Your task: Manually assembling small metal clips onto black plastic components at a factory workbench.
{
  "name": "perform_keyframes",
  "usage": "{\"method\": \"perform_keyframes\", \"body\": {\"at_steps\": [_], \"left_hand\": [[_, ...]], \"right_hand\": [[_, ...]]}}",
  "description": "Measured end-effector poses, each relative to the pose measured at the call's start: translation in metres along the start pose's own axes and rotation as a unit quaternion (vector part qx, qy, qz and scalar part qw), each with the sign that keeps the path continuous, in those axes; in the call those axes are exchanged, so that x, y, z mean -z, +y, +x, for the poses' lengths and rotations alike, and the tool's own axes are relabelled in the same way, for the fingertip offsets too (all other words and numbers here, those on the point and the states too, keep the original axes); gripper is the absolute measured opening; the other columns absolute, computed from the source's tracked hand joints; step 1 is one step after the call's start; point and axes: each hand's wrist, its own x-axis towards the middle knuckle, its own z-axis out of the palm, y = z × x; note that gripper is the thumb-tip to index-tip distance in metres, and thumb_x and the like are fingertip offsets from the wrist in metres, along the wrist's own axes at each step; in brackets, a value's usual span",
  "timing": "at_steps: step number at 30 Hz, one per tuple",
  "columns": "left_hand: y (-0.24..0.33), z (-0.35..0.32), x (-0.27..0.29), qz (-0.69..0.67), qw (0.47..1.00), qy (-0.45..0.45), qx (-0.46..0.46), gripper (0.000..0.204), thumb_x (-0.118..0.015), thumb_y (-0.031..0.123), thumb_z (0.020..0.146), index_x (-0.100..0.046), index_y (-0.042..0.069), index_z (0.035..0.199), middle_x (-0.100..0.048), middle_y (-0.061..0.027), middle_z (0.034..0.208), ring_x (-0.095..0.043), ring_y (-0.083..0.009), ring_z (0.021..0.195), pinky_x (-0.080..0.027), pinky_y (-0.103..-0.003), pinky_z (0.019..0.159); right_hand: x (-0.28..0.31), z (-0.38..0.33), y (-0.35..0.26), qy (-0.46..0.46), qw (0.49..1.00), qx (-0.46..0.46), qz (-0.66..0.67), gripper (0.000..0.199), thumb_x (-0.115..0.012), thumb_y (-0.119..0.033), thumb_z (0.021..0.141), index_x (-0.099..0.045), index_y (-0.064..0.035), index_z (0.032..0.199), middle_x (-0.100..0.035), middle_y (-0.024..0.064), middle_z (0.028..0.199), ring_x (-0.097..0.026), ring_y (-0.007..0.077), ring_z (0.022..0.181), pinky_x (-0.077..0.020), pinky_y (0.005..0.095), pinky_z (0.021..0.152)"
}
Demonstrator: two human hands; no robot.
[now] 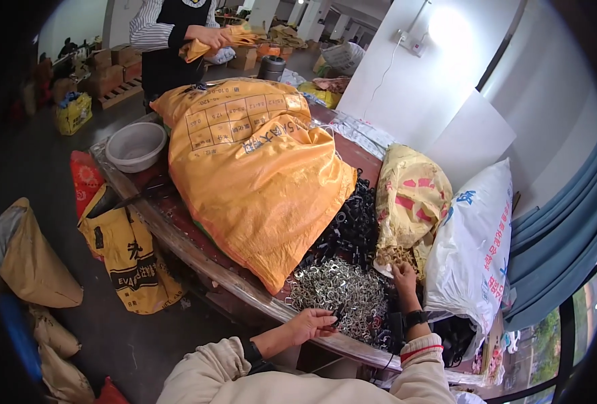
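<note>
My left hand [310, 324] is closed in a pinch on a small black part [339, 313], above the near edge of a heap of silvery metal rings or buckles [342, 289]. The exact kind of the black part is too small to tell. At the mouth of a yellow woven sack [410, 195], my right hand [404, 277] has its fingers curled among small brass-coloured pieces [394, 256]. What those fingers hold is hidden. Behind the silvery heap lies a pile of black plastic-looking parts [352, 219].
A large, full orange sack [258, 195] covers much of the table [231, 296]. A grey basin [135, 147] sits at the far left corner. To the right leans a white sack [470, 242] with black parts at its mouth. Across the table a person [170, 47] holds folded orange sacks.
</note>
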Motion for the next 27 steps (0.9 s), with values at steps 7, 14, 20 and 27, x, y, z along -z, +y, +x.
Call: {"method": "perform_keyframes", "body": {"at_steps": [7, 14, 20, 27], "left_hand": [[-0.008, -0.015, -0.016, 0.006, 0.995, 0.029, -0.098, 0.013, -0.052, 0.012, 0.081, -0.055, 0.003, 0.09, -0.059, -0.0055, 0.084, -0.058, -0.013, 0.076, -0.048, -0.023, 0.069], [-0.019, -0.013, -0.037, -0.002, 0.991, 0.039, -0.128, 0.014, -0.051, 0.016, 0.082, -0.055, 0.006, 0.091, -0.059, -0.003, 0.087, -0.055, -0.0084, 0.073, -0.045, -0.021, 0.068], [-0.02, -0.009, -0.047, -0.089, 0.987, 0.0, -0.132, 0.011, -0.054, 0.013, 0.08, -0.056, 0.006, 0.088, -0.059, -0.0064, 0.089, -0.055, -0.0194, 0.086, -0.044, -0.034, 0.081], [-0.023, -0.001, -0.048, -0.052, 0.99, 0.029, -0.131, 0.014, -0.052, 0.014, 0.081, -0.056, 0.005, 0.091, -0.059, -0.0046, 0.089, -0.055, -0.0135, 0.083, -0.044, -0.028, 0.079]], "right_hand": [[0.008, -0.095, -0.081, -0.214, 0.916, -0.045, 0.337, 0.017, -0.041, -0.019, 0.087, -0.047, -0.0059, 0.078, -0.056, 0.003, 0.068, -0.051, 0.0078, 0.057, -0.0413, 0.0188, 0.053], [-0.009, -0.169, -0.11, -0.193, 0.877, -0.118, 0.424, 0.016, -0.047, -0.016, 0.084, -0.055, -0.0024, 0.083, -0.055, 0.0003, 0.074, -0.049, 0.0055, 0.067, -0.0382, 0.0187, 0.06], [-0.022, -0.177, -0.109, -0.159, 0.82, -0.135, 0.532, 0.014, -0.05, -0.014, 0.083, -0.056, -0.0009, 0.082, -0.055, -0.0011, 0.075, -0.048, 0.0048, 0.07, -0.0377, 0.0179, 0.064], [-0.027, -0.178, -0.099, -0.069, 0.904, -0.035, 0.42, 0.012, -0.052, -0.012, 0.082, -0.053, -0.0001, 0.082, -0.054, 0.0006, 0.074, -0.047, 0.0044, 0.067, -0.0396, 0.0192, 0.06]]}}
